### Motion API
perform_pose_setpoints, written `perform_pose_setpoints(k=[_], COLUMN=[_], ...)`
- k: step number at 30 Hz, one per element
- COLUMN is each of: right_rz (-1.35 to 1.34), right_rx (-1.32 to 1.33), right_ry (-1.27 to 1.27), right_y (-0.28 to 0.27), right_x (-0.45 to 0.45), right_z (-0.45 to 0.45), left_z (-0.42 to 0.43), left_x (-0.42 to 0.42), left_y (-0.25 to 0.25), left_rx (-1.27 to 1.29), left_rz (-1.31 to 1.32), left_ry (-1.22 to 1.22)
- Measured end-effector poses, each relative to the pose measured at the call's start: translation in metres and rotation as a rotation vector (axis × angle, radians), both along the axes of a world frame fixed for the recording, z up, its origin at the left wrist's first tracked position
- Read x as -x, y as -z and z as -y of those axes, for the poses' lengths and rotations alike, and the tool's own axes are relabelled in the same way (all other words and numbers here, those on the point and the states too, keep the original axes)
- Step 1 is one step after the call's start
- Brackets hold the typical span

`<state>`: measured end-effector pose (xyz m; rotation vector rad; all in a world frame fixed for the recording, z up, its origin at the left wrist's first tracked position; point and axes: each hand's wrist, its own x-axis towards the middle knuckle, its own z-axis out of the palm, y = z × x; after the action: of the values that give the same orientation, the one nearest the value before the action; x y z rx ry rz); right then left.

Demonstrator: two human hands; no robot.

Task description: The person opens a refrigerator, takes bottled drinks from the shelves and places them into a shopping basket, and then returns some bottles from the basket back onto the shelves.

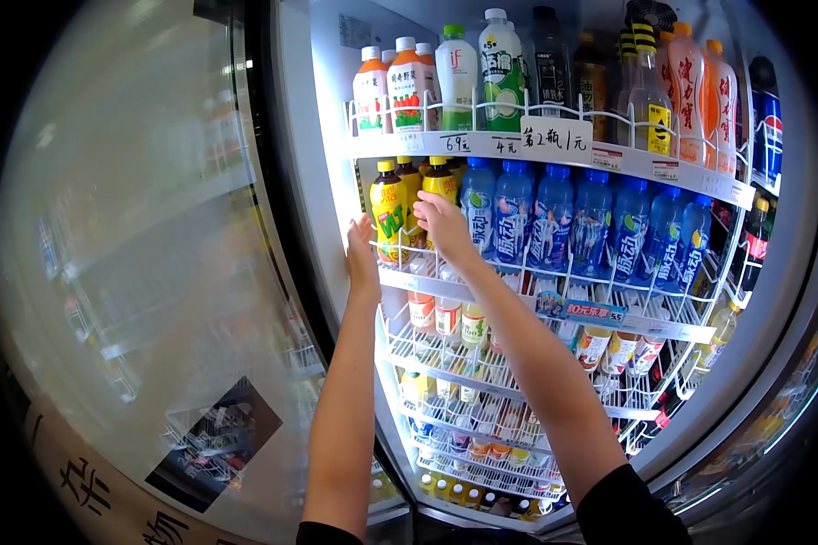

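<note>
Inside a lit drinks fridge, my left hand point(363, 263) is raised at the left end of the second shelf. Its fingers are stretched upward beside a yellow drink bottle point(389, 213) with a yellow cap. My right hand point(447, 229) reaches to the same shelf, fingers bent around the front of another yellow tea bottle point(440, 181), whose lower part it hides. More yellow-capped bottles stand behind these two. Just right of my right hand begins a row of blue-capped drink bottles point(513, 204). A white wire rail point(554, 275) runs along the shelf front.
The open glass door point(154, 227) stands at the left. Above is a shelf of juice bottles point(407, 86) with price cards point(556, 136) on its edge. Lower wire shelves point(473, 372) hold more bottles. Cola bottles point(756, 241) stand at the right side.
</note>
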<state>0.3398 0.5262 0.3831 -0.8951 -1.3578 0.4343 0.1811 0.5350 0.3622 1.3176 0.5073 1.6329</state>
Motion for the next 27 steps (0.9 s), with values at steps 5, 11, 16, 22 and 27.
perform_pose_setpoints(k=[5,11,16,22,27], right_rz=[0.262,0.076,0.045,0.301,0.353], right_rx=[0.009,0.293,0.175,-0.013,-0.061], right_ry=[0.341,0.135,0.051,0.183,0.171], right_y=[-0.023,-0.026,-0.016,-0.020,-0.017], right_x=[0.010,0.014,0.006,0.011,0.016], right_z=[-0.024,-0.033,-0.034,-0.003,0.006], left_z=[-0.025,-0.037,-0.017,-0.030,-0.021], left_x=[-0.005,-0.008,-0.005,-0.006,-0.007], left_y=[-0.016,-0.026,-0.030,-0.014,-0.005], left_rx=[0.069,0.122,0.104,0.041,0.006], left_rz=[-0.057,-0.040,-0.068,0.014,0.115], left_ry=[0.029,0.110,0.217,0.157,0.138])
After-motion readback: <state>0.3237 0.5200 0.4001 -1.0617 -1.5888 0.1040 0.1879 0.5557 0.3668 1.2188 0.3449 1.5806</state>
